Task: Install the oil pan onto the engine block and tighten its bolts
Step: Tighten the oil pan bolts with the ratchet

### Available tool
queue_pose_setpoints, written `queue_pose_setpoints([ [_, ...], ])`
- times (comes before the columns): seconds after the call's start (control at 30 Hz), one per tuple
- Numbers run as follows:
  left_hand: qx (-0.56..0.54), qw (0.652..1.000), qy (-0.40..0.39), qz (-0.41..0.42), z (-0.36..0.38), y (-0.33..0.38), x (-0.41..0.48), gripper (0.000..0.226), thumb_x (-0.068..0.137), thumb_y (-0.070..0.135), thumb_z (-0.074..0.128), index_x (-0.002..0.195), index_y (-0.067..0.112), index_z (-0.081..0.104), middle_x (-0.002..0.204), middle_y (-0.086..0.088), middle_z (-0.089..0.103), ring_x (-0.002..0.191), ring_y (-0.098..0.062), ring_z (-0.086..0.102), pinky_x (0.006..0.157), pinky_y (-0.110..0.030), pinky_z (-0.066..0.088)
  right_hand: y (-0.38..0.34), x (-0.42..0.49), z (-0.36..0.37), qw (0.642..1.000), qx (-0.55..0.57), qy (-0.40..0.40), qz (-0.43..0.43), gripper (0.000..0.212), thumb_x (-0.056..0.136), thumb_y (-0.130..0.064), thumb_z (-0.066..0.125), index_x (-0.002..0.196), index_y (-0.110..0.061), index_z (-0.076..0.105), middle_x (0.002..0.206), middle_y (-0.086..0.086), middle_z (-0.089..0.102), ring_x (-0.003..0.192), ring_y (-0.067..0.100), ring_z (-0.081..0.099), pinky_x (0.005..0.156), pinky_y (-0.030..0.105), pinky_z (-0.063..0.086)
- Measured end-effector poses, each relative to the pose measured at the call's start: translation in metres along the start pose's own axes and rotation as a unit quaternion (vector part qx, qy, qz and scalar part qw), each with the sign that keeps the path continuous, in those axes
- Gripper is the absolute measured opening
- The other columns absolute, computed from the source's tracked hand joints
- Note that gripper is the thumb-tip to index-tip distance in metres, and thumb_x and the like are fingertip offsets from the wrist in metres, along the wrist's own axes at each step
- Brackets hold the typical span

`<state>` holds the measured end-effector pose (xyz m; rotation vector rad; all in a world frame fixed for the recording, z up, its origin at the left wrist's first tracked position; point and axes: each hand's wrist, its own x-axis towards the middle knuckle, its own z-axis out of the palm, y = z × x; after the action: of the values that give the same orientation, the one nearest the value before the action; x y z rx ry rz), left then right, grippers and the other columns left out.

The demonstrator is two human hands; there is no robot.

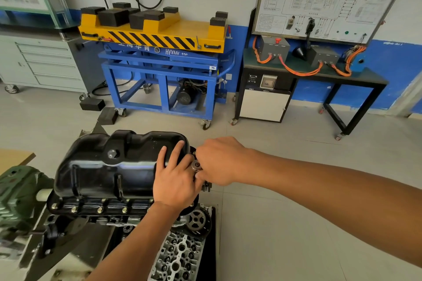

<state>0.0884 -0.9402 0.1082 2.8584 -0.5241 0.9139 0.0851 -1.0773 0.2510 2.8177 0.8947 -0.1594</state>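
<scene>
The oil pan is already sitting upside-up on the engine block, its flange lying flush along the block's edge, so the placing part of the job is looking done. Along the near flange a row of bolts is showing, each one seated in its hole, though the view is not telling whether they are hand-tight or fully tightened. The left hand is lying flat on the right end of the pan with its fingers spread, steadying it. The right hand is curling its fingers round a metal tool with a round head, held down at the flange on the pan's right end; the bolt under it is hidden by the two hands. My judgement is that the work is somewhere in the tightening stage, with the right-end bolts being dealt with now. The far flange is lying out of sight behind the pan, so whether those bolts are in is not possible to tell; they, and a final pass round all the bolts, are probably what is left.
</scene>
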Motion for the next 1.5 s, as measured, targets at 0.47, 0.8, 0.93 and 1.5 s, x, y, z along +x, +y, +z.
queue_pose_setpoints([
  [0.47,0.027,0.999,0.012,0.035,0.001,-0.002,0.001,0.044,0.087,0.038,0.045,0.113,0.02,0.076,0.117,-0.001,0.072,0.14,-0.033,0.033,0.115,-0.056,0.018,-0.014,0.006,-0.005,0.994,0.086,-0.05,0.051,0.032,0.094,-0.03,0.053,0.064,-0.019,0.048,0.067,0.0,0.052,0.06,0.015,0.048,0.05,0.029,0.032],
  [0.8,0.027,1.0,-0.009,0.011,-0.008,0.002,0.002,0.049,0.093,0.04,0.038,0.119,0.019,0.074,0.12,0.001,0.073,0.136,-0.034,0.05,0.115,-0.054,0.02,-0.022,-0.001,-0.021,0.999,-0.05,-0.015,0.0,0.021,0.094,-0.011,0.059,0.114,-0.013,0.061,0.082,-0.001,0.047,0.062,0.013,0.041,0.048,0.028,0.022],
  [0.93,0.017,1.0,-0.007,0.0,-0.011,0.004,0.003,0.048,0.094,0.039,0.038,0.114,0.017,0.076,0.119,0.002,0.072,0.134,-0.034,0.053,0.114,-0.054,0.022,-0.021,-0.002,-0.025,0.997,-0.076,-0.017,-0.02,0.02,0.092,-0.008,0.06,0.112,-0.01,0.06,0.086,0.005,0.048,0.071,0.02,0.048,0.063,0.037,0.042],
  [1.5,0.011,1.0,-0.011,-0.004,-0.007,0.002,0.002,0.047,0.093,0.042,0.042,0.112,0.017,0.077,0.119,-0.005,0.073,0.134,-0.035,0.053,0.115,-0.054,0.023,-0.014,0.004,-0.006,0.994,-0.068,0.038,-0.078,0.02,0.09,-0.006,0.062,0.11,-0.012,0.061,0.082,0.004,0.051,0.076,0.019,0.042,0.046,0.028,0.015],
])
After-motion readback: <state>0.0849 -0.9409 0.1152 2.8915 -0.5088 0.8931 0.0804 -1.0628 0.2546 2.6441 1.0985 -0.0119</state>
